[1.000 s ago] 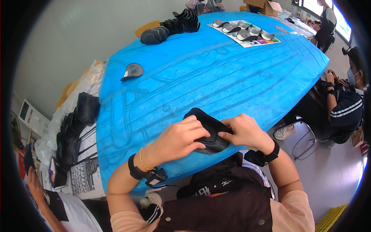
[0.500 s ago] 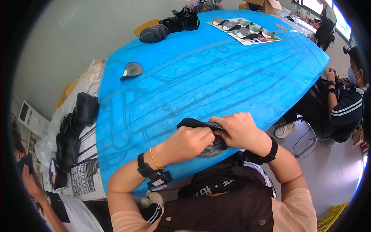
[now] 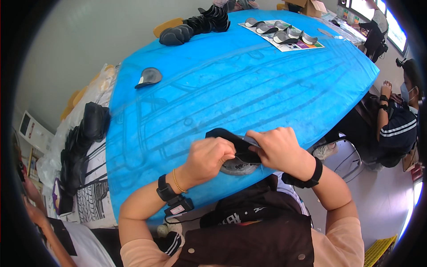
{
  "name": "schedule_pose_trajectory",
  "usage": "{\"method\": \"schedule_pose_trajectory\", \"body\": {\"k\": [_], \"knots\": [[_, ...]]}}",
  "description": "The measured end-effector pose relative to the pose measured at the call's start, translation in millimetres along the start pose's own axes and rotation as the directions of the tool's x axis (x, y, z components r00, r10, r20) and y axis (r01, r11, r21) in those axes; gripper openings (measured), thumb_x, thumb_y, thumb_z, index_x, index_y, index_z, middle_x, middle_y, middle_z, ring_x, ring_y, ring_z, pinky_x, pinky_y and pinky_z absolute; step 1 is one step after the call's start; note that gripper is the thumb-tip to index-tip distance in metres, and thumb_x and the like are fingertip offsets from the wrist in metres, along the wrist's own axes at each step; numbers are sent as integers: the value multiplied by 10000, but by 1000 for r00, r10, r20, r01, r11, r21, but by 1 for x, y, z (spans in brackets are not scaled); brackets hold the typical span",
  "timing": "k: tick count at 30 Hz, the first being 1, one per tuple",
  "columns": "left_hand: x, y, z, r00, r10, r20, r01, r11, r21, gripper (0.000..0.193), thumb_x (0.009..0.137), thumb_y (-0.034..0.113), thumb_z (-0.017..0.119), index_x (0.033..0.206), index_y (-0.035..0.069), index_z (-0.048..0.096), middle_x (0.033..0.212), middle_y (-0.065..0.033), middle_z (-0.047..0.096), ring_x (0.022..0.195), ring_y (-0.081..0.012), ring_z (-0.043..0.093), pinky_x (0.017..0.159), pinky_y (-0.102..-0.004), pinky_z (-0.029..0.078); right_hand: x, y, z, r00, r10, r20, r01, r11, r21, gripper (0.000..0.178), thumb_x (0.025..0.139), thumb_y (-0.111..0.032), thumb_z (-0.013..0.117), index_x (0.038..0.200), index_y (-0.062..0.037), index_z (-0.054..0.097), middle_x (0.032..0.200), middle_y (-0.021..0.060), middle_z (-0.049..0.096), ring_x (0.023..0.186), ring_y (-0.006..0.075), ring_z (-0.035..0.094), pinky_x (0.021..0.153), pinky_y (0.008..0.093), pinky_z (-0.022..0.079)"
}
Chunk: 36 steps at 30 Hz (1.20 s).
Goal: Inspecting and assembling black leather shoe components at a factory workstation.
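Observation:
A black, curved, visor-like piece (image 3: 227, 135) is held at the table's near edge. My right hand (image 3: 280, 147) grips its right end, thumb and fingers closed round it. My left hand (image 3: 209, 158) is closed in a pinch at its near left side; the fingertips partly hide what they hold. Just below the hands, on the table edge, lies a rounded grey piece (image 3: 240, 168) with a worn, speckled surface. A dark grey curved piece (image 3: 150, 76) with a pale edge lies by itself farther off to the left.
Blue sheeting (image 3: 213, 98) covers the table. Black curved pieces are stacked at the far side (image 3: 175, 35) and along the left (image 3: 95, 122). Several grey ones lie on a printed sheet (image 3: 291, 46) at the back. A masked person (image 3: 396, 120) sits right; another person's arm (image 3: 40, 218) shows at left.
My left hand has shifted slightly up and left, its fingers now pinched near the piece's edge. The black piece is tilted more open, and more of the grey piece below shows.

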State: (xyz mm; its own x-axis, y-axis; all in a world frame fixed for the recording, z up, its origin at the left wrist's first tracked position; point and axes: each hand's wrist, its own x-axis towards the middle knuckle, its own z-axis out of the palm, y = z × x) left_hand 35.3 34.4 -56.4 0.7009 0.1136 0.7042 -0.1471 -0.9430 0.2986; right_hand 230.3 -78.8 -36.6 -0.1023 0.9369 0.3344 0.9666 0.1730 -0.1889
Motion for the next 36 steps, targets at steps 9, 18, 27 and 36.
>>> {"method": "schedule_pose_trajectory", "body": {"k": [9, 18, 27, 36], "knots": [[-10, 9, 5, 939, -330, 97, 340, 851, -400, 245, 921, 235, 601, 935, -3, 544, 964, -131, 700, 828, -242, 701, 705, -297, 550, 14, 24, 6, 985, 108, 136, -122, 987, 100, 311, 788, -320, 683, 1067, -183, 694, 717, 150, 648, 699, 350, 643, 584, 447, 498], [28, 25, -7, 962, 42, 269, -47, 999, 10, 569, 682, 347, 813, 1081, -1, 604, 1115, -152, 656, 1061, -285, 633, 874, -376, 517, 18, 26, 4, 973, 129, 190, -148, 985, 89, 302, 769, -310, 684, 1043, -185, 712, 744, 166, 663, 723, 353, 658, 616, 438, 528], [19, 12, 9, 956, -82, 282, 110, 990, -83, 192, 789, 108, 702, 946, 0, 682, 985, -126, 686, 929, -265, 650, 789, -327, 529, 21, 22, -2, 974, 72, 215, -83, 996, 41, 317, 748, -287, 678, 1054, -209, 708, 734, 142, 666, 707, 335, 664, 599, 421, 530], [4, 14, 14, 915, -293, 279, 382, 851, -361, 141, 873, 88, 629, 965, -2, 687, 968, -116, 705, 789, -210, 686, 701, -261, 527, 20, 16, 2, 969, 66, 236, -76, 997, 34, 349, 732, -324, 719, 1067, -226, 701, 740, 117, 668, 714, 322, 654, 588, 428, 500]]}}
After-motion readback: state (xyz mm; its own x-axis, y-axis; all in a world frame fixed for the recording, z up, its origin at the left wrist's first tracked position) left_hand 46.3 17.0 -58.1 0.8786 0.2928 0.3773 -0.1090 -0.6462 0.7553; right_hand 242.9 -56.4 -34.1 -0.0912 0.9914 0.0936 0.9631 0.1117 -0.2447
